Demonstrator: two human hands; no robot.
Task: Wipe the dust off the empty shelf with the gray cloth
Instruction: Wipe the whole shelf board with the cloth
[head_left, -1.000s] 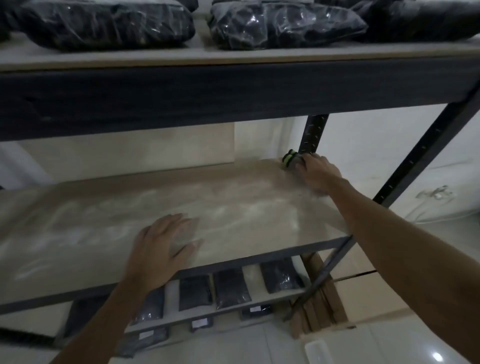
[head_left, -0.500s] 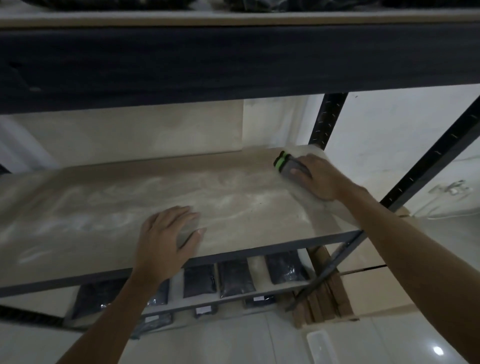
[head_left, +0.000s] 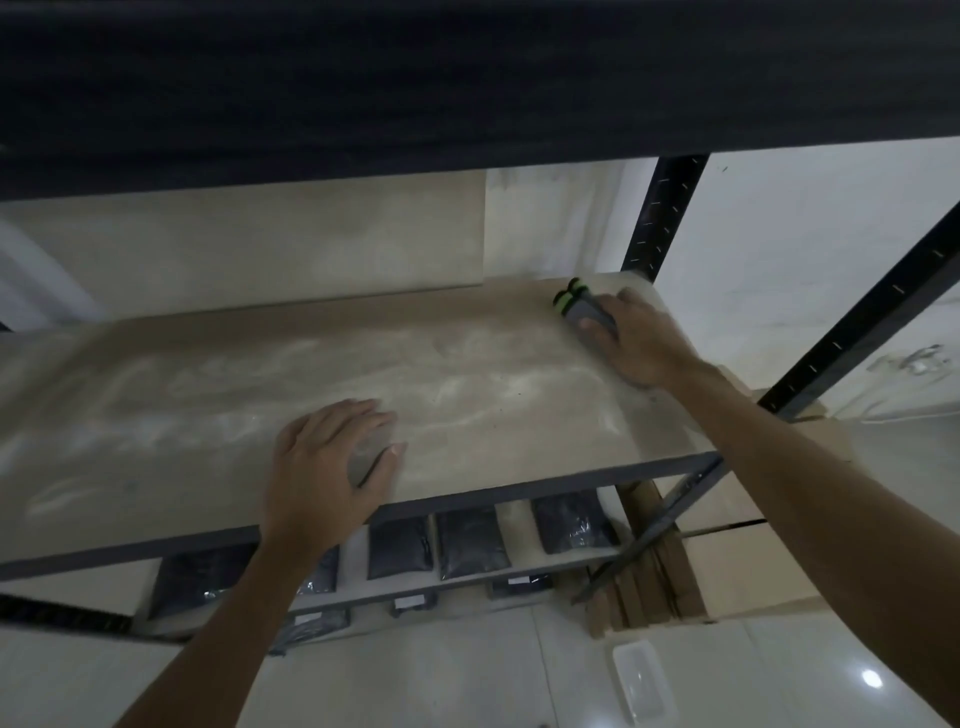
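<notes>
The empty wooden shelf (head_left: 218, 415) spans the middle of the view, streaked with pale dust. My right hand (head_left: 641, 345) presses a folded gray cloth with a green and black edge (head_left: 579, 309) flat on the shelf's far right corner, close to the rear post. My left hand (head_left: 327, 467) lies flat on the board near its front edge, fingers spread, holding nothing. Most of the cloth is hidden under my right palm.
A dark beam of the upper shelf (head_left: 467, 88) hangs low across the top. Black metal posts (head_left: 662, 218) stand at the right. Dark packets (head_left: 470, 543) lie on the lower shelf. Cardboard boxes (head_left: 737, 566) sit on the tiled floor at right.
My right hand slid the cloth a little along the shelf's far right corner. The camera tilted down, so the upper shelf's bags left the view. My left hand stayed put.
</notes>
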